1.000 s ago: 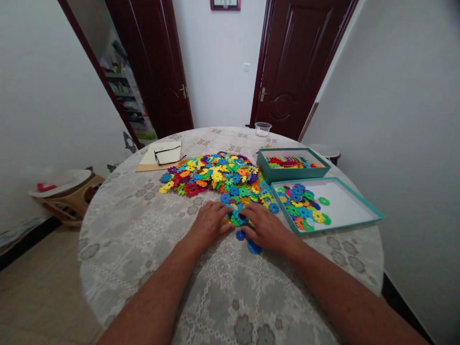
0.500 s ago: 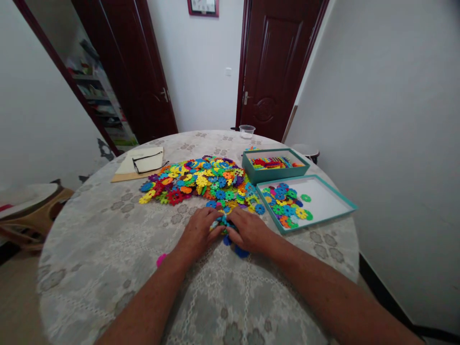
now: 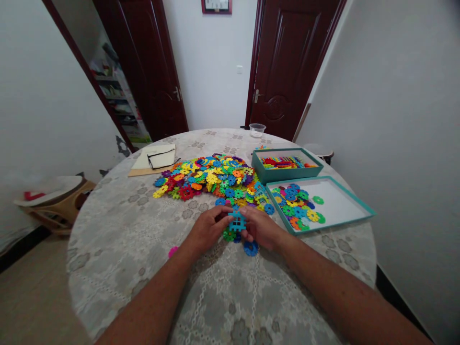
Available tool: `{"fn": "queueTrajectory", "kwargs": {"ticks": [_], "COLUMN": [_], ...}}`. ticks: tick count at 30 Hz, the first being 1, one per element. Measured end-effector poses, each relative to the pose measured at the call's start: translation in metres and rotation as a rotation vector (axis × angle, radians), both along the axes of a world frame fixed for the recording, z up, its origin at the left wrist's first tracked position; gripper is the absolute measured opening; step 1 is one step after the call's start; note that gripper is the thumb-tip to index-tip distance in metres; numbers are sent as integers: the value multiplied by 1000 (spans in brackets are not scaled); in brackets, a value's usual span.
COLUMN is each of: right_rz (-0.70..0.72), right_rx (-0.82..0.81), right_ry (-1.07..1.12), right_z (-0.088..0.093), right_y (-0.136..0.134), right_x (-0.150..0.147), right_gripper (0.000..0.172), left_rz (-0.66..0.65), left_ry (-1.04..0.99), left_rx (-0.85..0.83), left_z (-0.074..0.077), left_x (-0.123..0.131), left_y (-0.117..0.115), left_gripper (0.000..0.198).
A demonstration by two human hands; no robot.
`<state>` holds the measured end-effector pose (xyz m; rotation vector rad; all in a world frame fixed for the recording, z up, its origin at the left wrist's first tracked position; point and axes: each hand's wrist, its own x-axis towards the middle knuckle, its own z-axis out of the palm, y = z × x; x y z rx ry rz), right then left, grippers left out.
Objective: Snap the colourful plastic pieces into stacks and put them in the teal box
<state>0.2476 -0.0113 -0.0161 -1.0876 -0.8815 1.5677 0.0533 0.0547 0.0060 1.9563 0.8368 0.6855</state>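
Note:
Between my two hands is a light-blue square plastic building piece (image 3: 237, 222) with a window-like grid, facing me. My left hand (image 3: 210, 227) pinches its left edge with thumb and fingers. My right hand (image 3: 261, 227) grips its right side, fingers partly hidden behind it. Just below the piece lie a green flower-shaped disc (image 3: 229, 235) and a dark-blue flower disc (image 3: 250, 247), close to my right hand. A pink disc (image 3: 173, 251) rests by my left forearm. Beyond my hands spreads a heap of multicoloured flower discs (image 3: 212, 177).
At the right stand a teal box (image 3: 287, 173) of sorted pieces and its lid (image 3: 345, 203) with loose discs. Glasses (image 3: 161, 158) lie on a pad (image 3: 138, 165) at the left. A clear plastic bowl (image 3: 257, 129) sits at the far edge of the round table (image 3: 118, 239).
My hands have tilted up the light-blue piece, so its grid now shows between them; earlier they were closed over it. The whole view has shifted, moving the scene rightward in the picture.

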Motion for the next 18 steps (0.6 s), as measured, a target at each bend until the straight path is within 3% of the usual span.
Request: {"fn": "queueTrajectory", "kwargs": {"ticks": [6,10,13,18], "right_rz": [-24,-49,-84,-125], "right_rx": [-23,95,298,426], "right_ry": [49,-307,-635,-758], "right_z": [-1,4,4,8], "right_y": [4,1,-2,-6], "right_x": [1,7,7,0], "right_gripper": [45,33,23,15], "left_rz": [-16,75,149,105], "left_ry": [-95,-121,-131,-126], "left_rx": [-159,-170,-174,-176], "left_z": [-3,-9,-10,-7], "left_x": [-1,-3,-3,-2], "left_y": [5,12,16,15], "left_gripper": [32,32,32,30]}}
